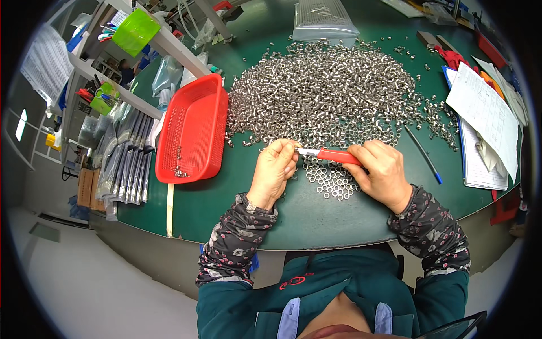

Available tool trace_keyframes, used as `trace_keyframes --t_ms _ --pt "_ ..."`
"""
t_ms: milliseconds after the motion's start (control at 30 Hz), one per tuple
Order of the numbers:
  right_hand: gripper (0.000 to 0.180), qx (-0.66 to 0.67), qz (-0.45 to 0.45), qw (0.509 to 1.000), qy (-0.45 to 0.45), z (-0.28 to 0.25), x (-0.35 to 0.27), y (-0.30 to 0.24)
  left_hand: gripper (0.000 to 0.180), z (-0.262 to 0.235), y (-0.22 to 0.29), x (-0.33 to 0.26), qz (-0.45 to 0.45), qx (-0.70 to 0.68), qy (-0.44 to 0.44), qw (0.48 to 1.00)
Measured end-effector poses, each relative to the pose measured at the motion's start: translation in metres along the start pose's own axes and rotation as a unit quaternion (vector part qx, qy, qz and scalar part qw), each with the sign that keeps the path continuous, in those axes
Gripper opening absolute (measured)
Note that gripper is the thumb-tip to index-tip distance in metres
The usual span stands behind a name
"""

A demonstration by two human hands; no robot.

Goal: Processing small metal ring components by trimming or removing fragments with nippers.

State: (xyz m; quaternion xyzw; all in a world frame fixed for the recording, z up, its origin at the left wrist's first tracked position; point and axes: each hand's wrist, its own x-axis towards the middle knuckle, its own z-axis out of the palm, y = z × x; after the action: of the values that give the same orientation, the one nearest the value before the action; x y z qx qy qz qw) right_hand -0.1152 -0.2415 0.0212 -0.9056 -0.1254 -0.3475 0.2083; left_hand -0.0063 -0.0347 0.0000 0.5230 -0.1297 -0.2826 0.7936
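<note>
My right hand (379,172) is closed round the red handle of a knife-like tool (337,156), its short silver end pointing left. That end meets the pinched fingertips of my left hand (275,171). Whatever small piece those fingertips hold is mostly hidden, and I cannot make it out. Just beyond both hands, a broad heap of small shiny metal rings (324,90) covers the green table. Nearer to me, between my wrists, several rings (336,183) lie flat in a single layer. Left of my left hand stands a red perforated plastic basket (218,135) with a few metal pieces in its near end.
A blue-ended pen (424,157) lies right of the heap, beside papers on a blue clipboard (471,152). Clear plastic bags (324,21) lie at the far edge. Long bagged parts (127,164) are stacked left of the green table (226,195), and a shelf frame (169,37) rises behind the basket.
</note>
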Motion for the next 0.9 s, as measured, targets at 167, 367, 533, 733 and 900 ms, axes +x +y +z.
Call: trace_keyframes --t_ms 167,367,533,733,900 --pt "0.024 0.002 -0.002 1.000 -0.001 0.0002 0.0005 -0.0010 0.017 -0.0005 -0.0006 -0.0005 0.009 0.006 -0.004 1.000" --pt "0.024 -0.004 -0.004 1.000 -0.003 0.0006 0.0005 -0.0011 0.018 0.0013 0.0003 0.0001 0.010 0.015 -0.005 1.000" --pt "0.024 -0.001 -0.009 1.000 -0.001 0.0000 0.0008 -0.0014 0.022 0.0012 0.0001 0.0007 0.001 0.025 0.007 1.000" --pt "0.023 0.002 -0.010 1.000 -0.001 -0.0006 0.0016 -0.0025 0.023 0.0004 0.0008 0.0009 -0.004 0.029 0.004 1.000" --pt "0.023 0.003 -0.010 1.000 0.001 -0.0009 0.0010 -0.0028 0.023 0.0030 0.0041 0.0007 -0.020 0.036 -0.002 0.999"
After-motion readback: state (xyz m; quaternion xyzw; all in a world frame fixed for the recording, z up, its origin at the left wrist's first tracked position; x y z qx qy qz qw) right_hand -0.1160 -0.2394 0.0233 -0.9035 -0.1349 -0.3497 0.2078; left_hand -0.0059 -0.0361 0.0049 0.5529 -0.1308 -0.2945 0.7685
